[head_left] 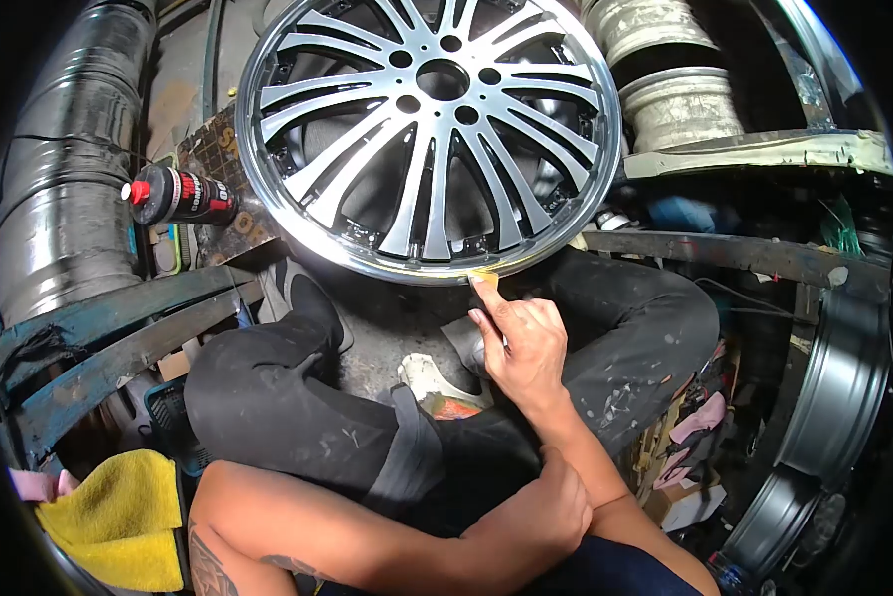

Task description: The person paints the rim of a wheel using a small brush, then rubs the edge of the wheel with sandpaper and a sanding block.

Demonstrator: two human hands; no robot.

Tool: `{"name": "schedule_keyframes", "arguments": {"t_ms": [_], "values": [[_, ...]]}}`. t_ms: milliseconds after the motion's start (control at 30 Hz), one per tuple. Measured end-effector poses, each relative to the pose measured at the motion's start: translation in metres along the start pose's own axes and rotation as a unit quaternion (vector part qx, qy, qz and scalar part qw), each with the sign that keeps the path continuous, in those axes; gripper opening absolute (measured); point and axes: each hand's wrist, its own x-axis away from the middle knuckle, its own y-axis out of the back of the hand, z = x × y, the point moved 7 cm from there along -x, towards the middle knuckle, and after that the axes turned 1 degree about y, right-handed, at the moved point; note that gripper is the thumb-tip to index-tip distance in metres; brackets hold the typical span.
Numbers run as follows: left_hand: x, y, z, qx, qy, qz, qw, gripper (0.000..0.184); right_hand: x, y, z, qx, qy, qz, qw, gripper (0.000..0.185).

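A silver and black alloy wheel (pixel 422 179) lies face up in front of me, its polished rim toward my knees. My right hand (pixel 526 348) is at the near edge of that rim. Its index fingertip presses a small yellow piece (pixel 485 278), which looks like folded sandpaper, against the lip; the thumb is apart and the other fingers are curled. A yellow reflection runs along the metal there. Lower down, my left hand (pixel 541 507) is closed around my right forearm (pixel 586 452), and its fingertips are partly hidden.
A black bottle (pixel 188 195) with a red cap lies left of the wheel. Metal bars (pixel 119 328) flank my legs. A yellow cloth (pixel 119 521) hangs at the lower left. More rims (pixel 680 109) are stacked at the upper right, and others (pixel 834 387) stand at the right edge.
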Motion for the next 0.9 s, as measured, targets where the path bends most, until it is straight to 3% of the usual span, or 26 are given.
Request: {"name": "schedule_keyframes", "arguments": {"t_ms": [67,167,333,467,633,733,900], "values": [[0.006,0.008,0.004,-0.004,0.037,-0.083,0.996,0.032,-0.004,0.003,-0.001,-0.007,-0.016,0.018,1.000,0.044],[0.006,-0.020,-0.006,0.045,0.041,0.037,0.997,0.041,-0.010,-0.001,0.001,-0.001,-0.011,0.043,0.999,0.044],[0.010,-0.019,0.002,0.019,0.046,0.051,0.997,0.040,-0.011,0.003,-0.002,0.032,-0.019,0.047,0.998,0.041],[0.011,-0.003,0.026,0.023,0.020,0.067,0.997,0.038,-0.015,-0.010,0.011,-0.023,0.010,0.046,0.999,0.044],[0.013,-0.010,0.021,-0.001,0.021,0.095,0.995,0.042,-0.009,0.004,-0.011,0.015,-0.060,0.077,0.995,0.042],[0.014,-0.009,0.022,0.012,0.021,0.101,0.995,0.041,-0.013,-0.011,0.011,-0.029,0.002,0.067,0.997,0.046],[0.007,-0.007,0.026,-0.012,0.031,0.082,0.996,0.040,-0.005,0.005,-0.011,-0.002,-0.064,0.077,0.995,0.049]]}}
